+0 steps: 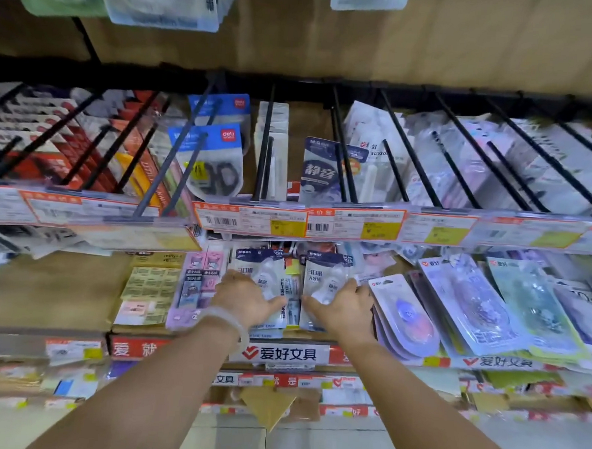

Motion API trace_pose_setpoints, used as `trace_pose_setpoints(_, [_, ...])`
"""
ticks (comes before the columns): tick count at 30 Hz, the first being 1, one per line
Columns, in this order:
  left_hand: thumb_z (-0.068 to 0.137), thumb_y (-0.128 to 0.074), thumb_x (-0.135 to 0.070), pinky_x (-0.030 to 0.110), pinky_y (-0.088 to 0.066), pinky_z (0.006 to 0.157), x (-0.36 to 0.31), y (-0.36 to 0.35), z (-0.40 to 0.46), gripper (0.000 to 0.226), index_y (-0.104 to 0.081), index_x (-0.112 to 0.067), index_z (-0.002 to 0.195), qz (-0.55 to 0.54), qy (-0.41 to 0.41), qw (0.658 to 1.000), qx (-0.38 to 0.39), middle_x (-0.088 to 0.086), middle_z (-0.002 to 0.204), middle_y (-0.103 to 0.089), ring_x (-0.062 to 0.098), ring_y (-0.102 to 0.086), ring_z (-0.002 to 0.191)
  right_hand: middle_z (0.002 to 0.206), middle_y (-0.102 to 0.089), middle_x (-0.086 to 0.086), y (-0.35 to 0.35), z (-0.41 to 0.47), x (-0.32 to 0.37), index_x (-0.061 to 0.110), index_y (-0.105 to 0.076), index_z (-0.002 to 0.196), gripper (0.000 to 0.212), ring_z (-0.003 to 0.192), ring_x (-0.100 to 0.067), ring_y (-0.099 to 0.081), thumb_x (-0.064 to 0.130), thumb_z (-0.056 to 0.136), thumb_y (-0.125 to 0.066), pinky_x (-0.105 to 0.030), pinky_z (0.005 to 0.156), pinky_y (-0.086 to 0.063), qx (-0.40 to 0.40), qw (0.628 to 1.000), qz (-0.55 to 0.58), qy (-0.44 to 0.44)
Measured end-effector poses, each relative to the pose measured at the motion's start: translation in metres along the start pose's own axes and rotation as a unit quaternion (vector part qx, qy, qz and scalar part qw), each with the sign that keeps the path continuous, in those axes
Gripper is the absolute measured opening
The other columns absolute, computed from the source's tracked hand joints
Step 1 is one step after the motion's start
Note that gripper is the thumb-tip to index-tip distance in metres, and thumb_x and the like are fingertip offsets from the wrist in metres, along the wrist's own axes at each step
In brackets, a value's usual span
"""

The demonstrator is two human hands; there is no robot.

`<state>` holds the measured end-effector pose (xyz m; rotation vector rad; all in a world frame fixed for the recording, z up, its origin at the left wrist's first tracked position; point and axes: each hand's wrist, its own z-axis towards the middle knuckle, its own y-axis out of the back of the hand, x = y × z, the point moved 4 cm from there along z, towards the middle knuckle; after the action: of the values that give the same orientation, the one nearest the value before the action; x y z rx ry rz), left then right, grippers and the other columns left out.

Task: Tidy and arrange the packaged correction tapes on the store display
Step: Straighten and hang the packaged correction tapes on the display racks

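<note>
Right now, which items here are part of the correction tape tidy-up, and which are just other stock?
In the job:
- left correction tape pack, under left hand
- right correction tape pack, under right hand

Just nearby:
- scissors pack on upper hook
- yellow sticker sheets
- price tag strip

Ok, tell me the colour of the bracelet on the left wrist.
Translucent white bead bracelet, seen in the head view.

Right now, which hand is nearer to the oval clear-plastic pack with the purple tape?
Right. The right hand lies just beside the oval pack; the left hand rests farther left, on another pack.
</note>
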<state>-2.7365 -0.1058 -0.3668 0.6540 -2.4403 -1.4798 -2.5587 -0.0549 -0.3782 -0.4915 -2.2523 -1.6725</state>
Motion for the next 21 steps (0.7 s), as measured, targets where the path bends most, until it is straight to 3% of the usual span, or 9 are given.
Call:
trace_pose_setpoints(4, [0.077,-0.033,-0.081,0.035,-0.051,0.084,0.001,-0.003,0.001,0.084,-0.067,-0.007,0.097,-0.029,0.008,0.999,0.014,0.012,0.105,-0.062,0.022,-0.061,0.091,0.138,-0.036,-0.021,0.004,-0.004,0.005,-0.004,-0.026,0.14,0.109,0.131,-0.034,-0.032,0.071,0.069,-0.061,-0.037,0.105,-0.03,0.003,1.0,-0.022,-0.011])
trace_pose_setpoints(9, [0.07,-0.06,-0.07,0.027,-0.048,0.065,0.01,-0.004,0.001,0.074,-0.06,-0.004,0.104,-0.143,0.064,0.987,-0.029,0.008,0.098,-0.06,0.018,-0.06,0.08,0.137,-0.035,-0.019,0.004,-0.008,0.008,-0.002,-0.028,0.138,0.109,0.13,-0.033,-0.03,0.07,0.065,-0.066,-0.038,0.104,-0.033,0.018,0.999,-0.007,-0.04])
trace_pose_setpoints(12, [0.07,-0.066,-0.063,0.028,-0.045,0.067,0.016,-0.001,-0.007,0.075,-0.053,0.0,0.109,-0.203,0.058,0.975,-0.067,0.009,0.101,-0.055,0.02,-0.056,0.085,0.134,-0.037,-0.019,0.009,-0.013,0.013,-0.002,-0.03,0.135,0.1,0.128,-0.033,-0.033,0.063,0.068,-0.069,-0.037,0.102,-0.033,0.002,0.999,0.011,-0.039])
trace_pose_setpoints(16, [0.069,-0.068,-0.061,0.032,-0.045,0.084,0.024,0.008,-0.024,0.084,-0.045,0.0,0.123,-0.223,0.025,0.966,-0.126,0.014,0.119,-0.05,0.028,-0.049,0.112,0.134,-0.038,-0.019,0.018,-0.033,0.025,-0.002,-0.031,0.135,0.097,0.129,-0.033,-0.033,0.062,0.071,-0.068,-0.036,0.102,-0.032,-0.022,1.0,0.017,-0.006])
trace_pose_setpoints(21, [0.067,-0.076,-0.05,0.036,-0.045,0.094,0.039,0.017,-0.059,0.086,-0.04,-0.006,0.132,-0.289,0.02,0.942,-0.167,0.012,0.126,-0.048,0.028,-0.046,0.119,0.14,-0.03,-0.017,0.02,-0.069,0.038,0.003,-0.026,0.139,0.098,0.133,-0.031,-0.028,0.055,0.071,-0.071,-0.038,0.105,-0.031,-0.036,0.994,0.1,0.004])
